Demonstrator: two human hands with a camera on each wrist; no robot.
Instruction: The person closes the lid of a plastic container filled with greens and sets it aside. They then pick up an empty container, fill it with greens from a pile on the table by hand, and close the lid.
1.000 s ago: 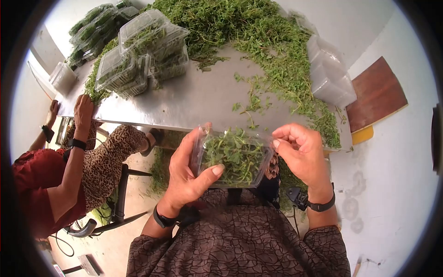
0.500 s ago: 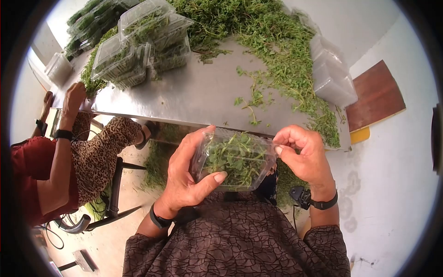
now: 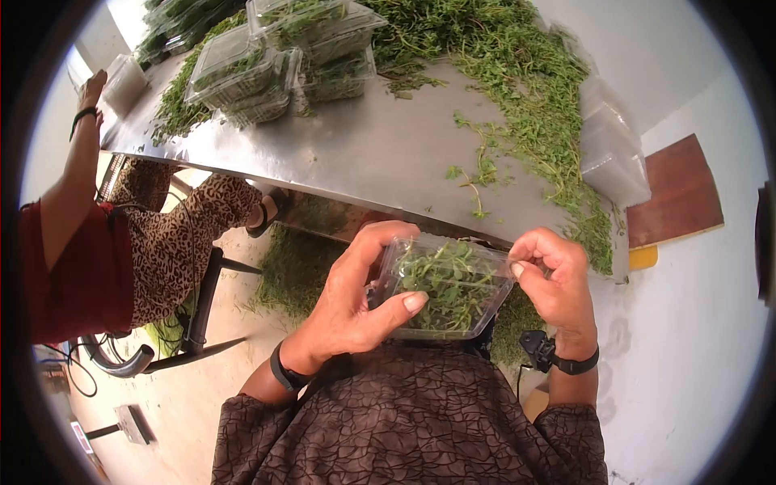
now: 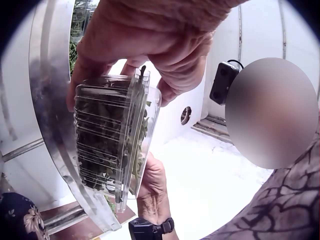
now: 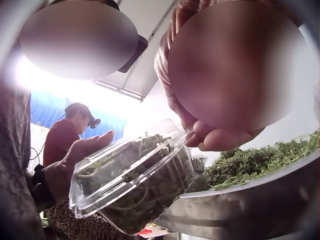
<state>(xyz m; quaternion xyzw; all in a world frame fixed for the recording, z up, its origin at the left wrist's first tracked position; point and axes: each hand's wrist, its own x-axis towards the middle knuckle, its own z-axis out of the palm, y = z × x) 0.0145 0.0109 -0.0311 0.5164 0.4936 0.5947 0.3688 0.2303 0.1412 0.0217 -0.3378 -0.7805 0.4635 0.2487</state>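
A clear plastic clamshell box (image 3: 457, 283) full of leafy green sprigs is held over the person's lap, in front of the table edge. My left hand (image 3: 356, 311) grips its left side, thumb lying across the top and fingers round the far side. My right hand (image 3: 558, 279) pinches the rim at the box's right corner between thumb and forefinger. From the side, in the left wrist view, the ribbed box (image 4: 102, 135) has lid and base rims lying close together. In the right wrist view, the fingertips (image 5: 200, 142) are right at the corner of the rim.
On the metal table (image 3: 372, 153) lie a large heap of loose greens (image 3: 517, 89) and stacked filled boxes (image 3: 242, 77). Nested boxes (image 3: 614, 153) stand at the right end. Another person in a red top (image 3: 85, 267) sits at the left, one arm stretched toward more nested boxes (image 3: 125, 85).
The head view has shifted, so the table sits further right and higher. Both hands keep hold of the box. The other person's arm has moved from the table edge to the nested boxes.
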